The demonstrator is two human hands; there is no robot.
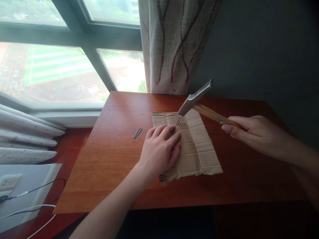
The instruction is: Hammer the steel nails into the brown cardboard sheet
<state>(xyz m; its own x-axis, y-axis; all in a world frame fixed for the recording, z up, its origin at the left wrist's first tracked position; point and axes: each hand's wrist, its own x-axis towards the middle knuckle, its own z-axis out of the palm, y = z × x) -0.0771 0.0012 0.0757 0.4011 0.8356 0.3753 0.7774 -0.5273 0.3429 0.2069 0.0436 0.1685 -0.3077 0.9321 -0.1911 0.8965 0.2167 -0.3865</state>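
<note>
My right hand (249,131) is closed around the wooden handle of a hammer (195,96), whose metal head is raised above a piece of brown cardboard (186,146). Near the far side of the cardboard is a small patch with rows of holes (171,119), and several thin nails (181,122) stand slanted in it. My left hand (160,144) lies on the cardboard just in front of that patch, palm down, fingers a little bent and apart. Left of it, a few loose dark nails (137,133) lie side by side on the table.
A reddish-brown wooden table (112,166) carries everything, its far edge near a patterned curtain (171,49) and a dark wall. Windows (54,66) are at the left. Cables (32,191) and a wall socket (10,182) are at lower left, beyond the table edge.
</note>
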